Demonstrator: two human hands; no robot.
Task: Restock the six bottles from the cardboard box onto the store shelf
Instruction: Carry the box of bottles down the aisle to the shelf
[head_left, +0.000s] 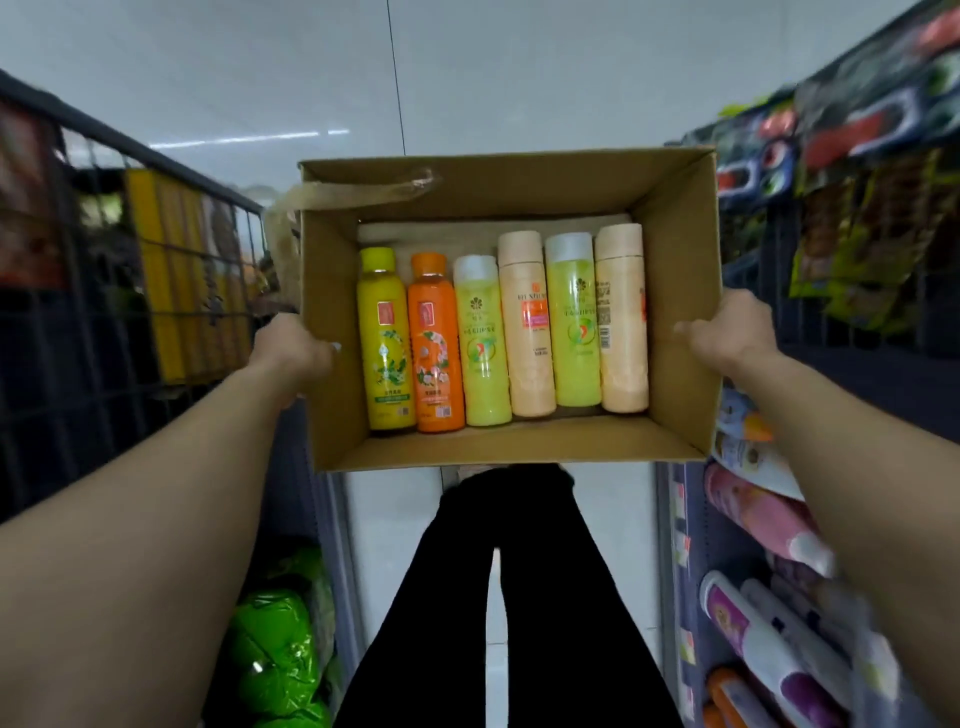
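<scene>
I hold an open cardboard box (675, 234) out in front of me above the aisle floor. My left hand (293, 353) grips its left wall and my right hand (727, 327) grips its right wall. Several bottles lie side by side on the box bottom, caps pointing away from me: a yellow bottle (387, 343), an orange bottle (434, 348), a pale green bottle (483, 343), a peach bottle (527, 327), a second green bottle (574, 322) and a second peach bottle (621, 322).
Store shelf on the right (691, 571) holds pink, white and purple bottles, with hanging snack packets (857, 156) above. A dark wire rack (156, 260) with yellow goods stands left; green packs (275, 644) sit low left. My black-trousered legs (509, 597) stand on the white tiled floor.
</scene>
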